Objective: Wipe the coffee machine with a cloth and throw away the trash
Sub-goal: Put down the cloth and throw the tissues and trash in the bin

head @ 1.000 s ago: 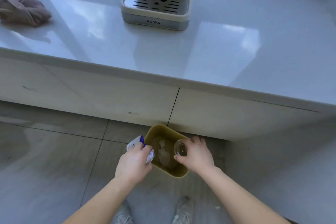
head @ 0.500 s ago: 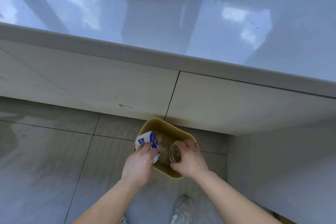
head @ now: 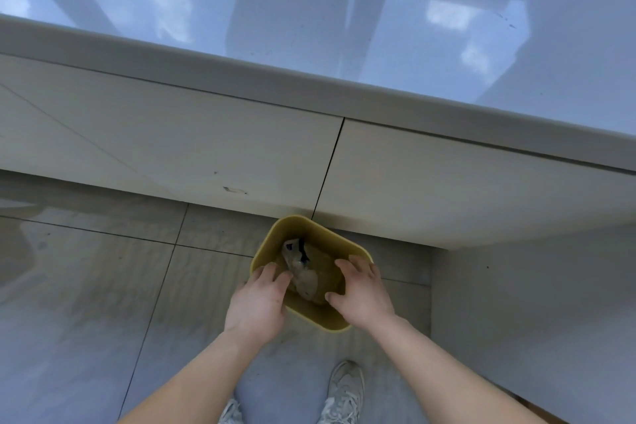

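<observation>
A small yellow trash bin (head: 280, 227) stands on the tiled floor against the cabinet base. Crumpled trash (head: 299, 268), pale with a blue-and-white wrapper, lies inside it. My left hand (head: 256, 303) hovers over the bin's near-left rim, fingers spread and empty. My right hand (head: 363, 293) is over the near-right rim, fingers apart, holding nothing. The coffee machine and the cloth are out of view.
A glossy white countertop (head: 309, 27) fills the top of the view, with pale cabinet fronts (head: 172, 141) below it. A white panel (head: 533, 303) rises at the right. My shoes (head: 344, 392) stand on the grey floor tiles just behind the bin.
Both hands have let go: the blue-and-white wrapper and the clear cup left my hands and dropped into the bin. My view tilted further down, and the coffee machine slid out of view.
</observation>
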`<state>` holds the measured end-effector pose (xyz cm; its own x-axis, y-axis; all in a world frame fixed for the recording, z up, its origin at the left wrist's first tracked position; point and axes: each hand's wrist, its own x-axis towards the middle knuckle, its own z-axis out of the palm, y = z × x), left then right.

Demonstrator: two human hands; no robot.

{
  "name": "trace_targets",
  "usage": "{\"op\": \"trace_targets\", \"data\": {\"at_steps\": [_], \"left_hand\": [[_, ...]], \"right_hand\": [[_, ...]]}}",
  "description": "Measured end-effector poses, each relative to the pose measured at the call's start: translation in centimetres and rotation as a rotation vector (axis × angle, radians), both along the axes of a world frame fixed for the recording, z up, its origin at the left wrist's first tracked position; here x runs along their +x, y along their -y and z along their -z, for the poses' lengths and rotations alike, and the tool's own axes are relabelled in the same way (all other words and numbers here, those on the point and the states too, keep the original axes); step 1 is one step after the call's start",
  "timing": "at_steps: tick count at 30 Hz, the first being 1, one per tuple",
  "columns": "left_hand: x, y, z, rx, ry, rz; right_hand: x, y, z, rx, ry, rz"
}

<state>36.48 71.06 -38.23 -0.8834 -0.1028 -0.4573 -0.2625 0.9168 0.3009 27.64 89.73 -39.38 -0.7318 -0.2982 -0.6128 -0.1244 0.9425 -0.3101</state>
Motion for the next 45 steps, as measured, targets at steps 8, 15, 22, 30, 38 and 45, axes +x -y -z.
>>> {"op": "trace_targets", "data": {"at_steps": [8, 15, 22, 30, 38, 45], "left_hand": [[-0.7, 0.6, -0.5, -0.061, -0.017, 0.004], [-0.7, 1.6, -1.7, -0.089, -0.032, 0.012], [-0.3, 2.6, -5.0, -0.098, -0.034, -0.062], [1.2, 4.2, -11.9, -0.137, -0.063, -0.141], [2.8, 5.8, -19.4, -0.139, -0.128, -0.237], [4.2, 8.4, -26.5, -0.180, -0.240, -0.299]], "right_hand": [[-0.3, 0.5, -0.7, -0.002, -0.012, -0.030], [-0.6, 1.1, -2.3, -0.006, -0.032, -0.063], [0.0, 1.7, -6.0, -0.019, -0.055, -0.071], [1.3, 2.0, -12.5, -0.052, -0.096, -0.079], [2.2, 3.0, -19.5, -0.066, -0.151, -0.141], [1.7, 6.2, -26.6, -0.115, -0.232, -0.221]]}}
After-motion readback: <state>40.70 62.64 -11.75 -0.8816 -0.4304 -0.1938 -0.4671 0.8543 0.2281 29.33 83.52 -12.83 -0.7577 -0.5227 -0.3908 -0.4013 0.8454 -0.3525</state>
